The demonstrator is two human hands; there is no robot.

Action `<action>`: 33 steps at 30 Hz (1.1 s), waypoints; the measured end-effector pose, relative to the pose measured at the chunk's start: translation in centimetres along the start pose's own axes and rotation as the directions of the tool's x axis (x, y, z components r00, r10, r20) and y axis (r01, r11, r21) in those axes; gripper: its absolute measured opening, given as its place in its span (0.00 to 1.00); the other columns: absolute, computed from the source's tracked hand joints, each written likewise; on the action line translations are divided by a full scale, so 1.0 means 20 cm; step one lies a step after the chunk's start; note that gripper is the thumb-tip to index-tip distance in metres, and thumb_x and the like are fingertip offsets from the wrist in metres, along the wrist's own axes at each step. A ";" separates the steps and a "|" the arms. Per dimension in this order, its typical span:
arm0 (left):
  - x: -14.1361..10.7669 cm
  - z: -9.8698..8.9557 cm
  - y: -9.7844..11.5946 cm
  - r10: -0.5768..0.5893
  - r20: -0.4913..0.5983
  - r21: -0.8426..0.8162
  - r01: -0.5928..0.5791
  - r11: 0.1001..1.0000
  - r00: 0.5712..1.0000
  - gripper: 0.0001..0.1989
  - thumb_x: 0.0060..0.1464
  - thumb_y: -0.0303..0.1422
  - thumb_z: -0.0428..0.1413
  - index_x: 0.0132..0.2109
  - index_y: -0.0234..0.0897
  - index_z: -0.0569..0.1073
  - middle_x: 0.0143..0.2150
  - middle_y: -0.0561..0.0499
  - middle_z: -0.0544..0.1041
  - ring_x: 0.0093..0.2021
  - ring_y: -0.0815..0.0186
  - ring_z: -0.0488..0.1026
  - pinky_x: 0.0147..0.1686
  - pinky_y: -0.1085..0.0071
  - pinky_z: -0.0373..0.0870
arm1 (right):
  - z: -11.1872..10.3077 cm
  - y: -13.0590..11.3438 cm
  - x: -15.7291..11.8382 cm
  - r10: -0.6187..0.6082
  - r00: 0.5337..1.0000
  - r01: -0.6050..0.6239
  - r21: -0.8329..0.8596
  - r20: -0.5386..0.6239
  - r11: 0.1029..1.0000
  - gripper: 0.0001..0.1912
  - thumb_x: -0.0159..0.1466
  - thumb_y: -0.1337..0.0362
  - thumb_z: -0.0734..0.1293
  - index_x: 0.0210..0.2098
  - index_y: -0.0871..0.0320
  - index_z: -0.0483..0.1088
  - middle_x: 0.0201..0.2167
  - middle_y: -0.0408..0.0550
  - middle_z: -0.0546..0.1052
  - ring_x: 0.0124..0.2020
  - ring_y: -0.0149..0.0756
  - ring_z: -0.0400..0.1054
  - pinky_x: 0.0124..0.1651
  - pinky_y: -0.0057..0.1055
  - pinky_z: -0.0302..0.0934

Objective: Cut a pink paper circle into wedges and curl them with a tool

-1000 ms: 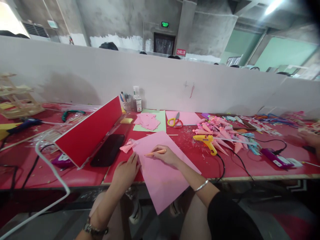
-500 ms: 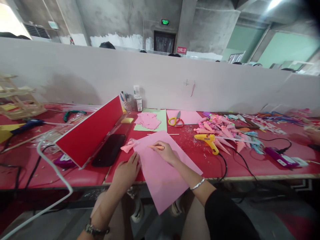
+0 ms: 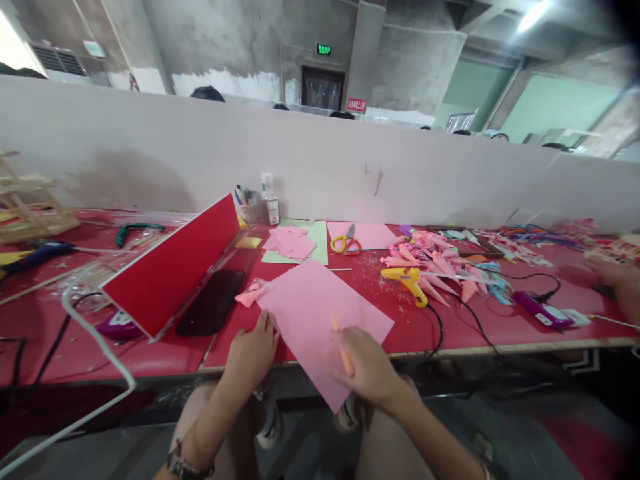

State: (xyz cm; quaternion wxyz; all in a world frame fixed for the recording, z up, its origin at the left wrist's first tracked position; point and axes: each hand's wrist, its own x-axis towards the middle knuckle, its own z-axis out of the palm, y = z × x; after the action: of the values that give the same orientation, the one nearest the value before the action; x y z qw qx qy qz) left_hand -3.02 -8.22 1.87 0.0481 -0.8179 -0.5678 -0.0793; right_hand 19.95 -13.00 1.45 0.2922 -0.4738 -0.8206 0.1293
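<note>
Head view: a big pink sheet [image 3: 300,303] lies askew on the red table [image 3: 470,333], its near corner jutting past the table's near edge, above the person's knees. On its left side rests the left hand [image 3: 253,347], fingers stretched out and close together, gripping nothing that I can make out; only the fingertips meet the paper's edge. Over the near right part, the right hand [image 3: 367,367] is blurred, its fingers curled around an orange pencil [image 3: 345,353], thumb and fingers closed on the shaft. Whether the point touches the paper I can't tell.

That overhang looks like the weak spot. Pressing there, with no tabletop underneath, could crease the sheet or skid a line off course. The left hand seems to pin it at one side only, so a sideways tug by the right hand might swivel the whole piece. A wrapped pink bundle [image 3: 251,292] sits at the sheet's left corner and could get dragged along if the paper turns.

To the right, well apart from the sheet, a yellow glue gun [image 3: 407,277] trails a black cord [image 3: 442,327] toward the near edge; a wide swing of the right forearm could snag it.
</note>
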 end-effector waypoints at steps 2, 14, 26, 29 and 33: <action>-0.02 0.00 0.04 -0.004 0.024 0.026 0.003 1.000 1.000 0.18 0.53 0.26 0.41 0.46 0.31 0.71 0.50 0.33 0.67 0.43 0.55 0.69 0.36 0.61 0.67 | 0.06 -0.07 -0.08 -0.053 0.995 0.064 -0.143 0.084 0.988 0.29 0.52 0.47 0.65 0.47 0.60 0.64 0.43 0.55 0.70 0.45 0.47 0.61 0.48 0.42 0.55; -0.05 -0.10 0.08 -0.024 0.087 0.149 0.011 0.989 0.996 0.17 0.55 0.30 0.40 0.45 0.31 0.71 0.45 0.38 0.71 0.30 0.61 0.73 0.32 0.64 0.66 | 0.15 -0.09 -0.08 -0.016 0.994 0.050 -0.321 0.106 0.946 0.34 0.52 0.48 0.66 0.51 0.63 0.60 0.52 0.65 0.64 0.54 0.54 0.54 0.55 0.58 0.38; 0.23 -0.06 -0.18 -0.126 0.012 0.148 0.122 0.981 0.992 0.19 0.55 0.31 0.38 0.46 0.33 0.69 0.49 0.39 0.70 0.37 0.56 0.72 0.28 0.67 0.66 | 0.11 -0.09 -0.01 0.005 0.990 0.047 -0.363 0.142 0.930 0.09 0.60 0.71 0.59 0.40 0.58 0.65 0.37 0.52 0.73 0.42 0.41 0.64 0.53 0.46 0.46; 0.24 -0.03 -0.21 -0.122 -0.002 0.130 0.121 0.984 0.993 0.20 0.55 0.31 0.37 0.48 0.33 0.68 0.49 0.39 0.70 0.37 0.56 0.72 0.29 0.66 0.66 | 0.03 -0.03 -0.03 -0.001 0.991 0.053 -0.376 0.136 0.925 0.08 0.61 0.72 0.59 0.37 0.58 0.66 0.31 0.49 0.73 0.37 0.38 0.65 0.53 0.42 0.47; 0.26 0.01 -0.21 -0.095 -0.002 0.089 0.095 0.991 0.995 0.19 0.55 0.31 0.39 0.48 0.35 0.68 0.49 0.41 0.71 0.38 0.59 0.72 0.29 0.68 0.66 | -0.07 0.07 -0.06 -0.040 0.995 0.066 -0.296 0.091 0.953 0.09 0.62 0.72 0.56 0.36 0.57 0.65 0.31 0.46 0.72 0.37 0.34 0.65 0.56 0.41 0.43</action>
State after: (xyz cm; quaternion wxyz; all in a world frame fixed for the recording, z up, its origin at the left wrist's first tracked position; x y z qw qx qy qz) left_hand -5.28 -1.98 2.58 0.0800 -0.7871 -0.6091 -0.0549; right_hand 22.20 -13.50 1.45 0.1858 -0.4845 -0.8547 0.0159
